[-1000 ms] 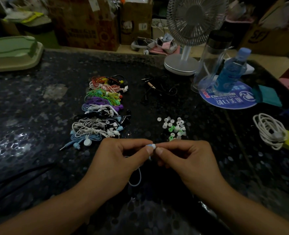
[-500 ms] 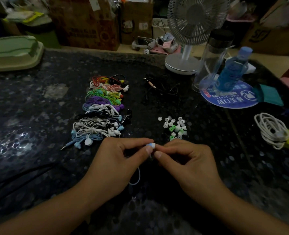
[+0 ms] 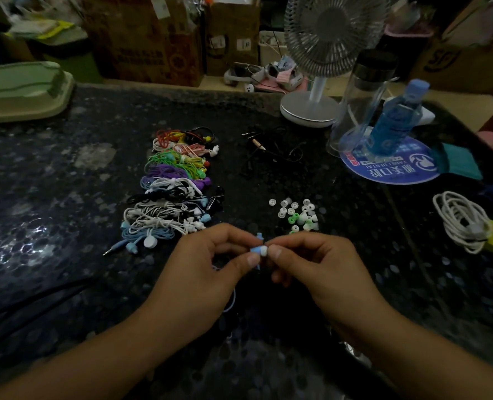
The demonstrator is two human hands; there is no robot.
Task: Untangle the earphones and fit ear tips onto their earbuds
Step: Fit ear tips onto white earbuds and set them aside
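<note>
My left hand pinches a light blue earbud between thumb and forefinger. Its thin pale cord loops down below that hand. My right hand pinches a white ear tip against the earbud's end. The two hands meet above the dark speckled table, near its front. A second small blue part shows just above the fingertips. A cluster of loose white and green ear tips lies just beyond my right hand. A row of bundled coloured earphones lies beyond my left hand.
A black tangled cable lies at mid-table. A white desk fan, a clear flask and a blue bottle on a round blue card stand at the back right. A coiled white cable lies at right, a green tray at far left.
The earbud between my fingertips has turned so its blue body and white tip show more. Both hands stay in about the same place.
</note>
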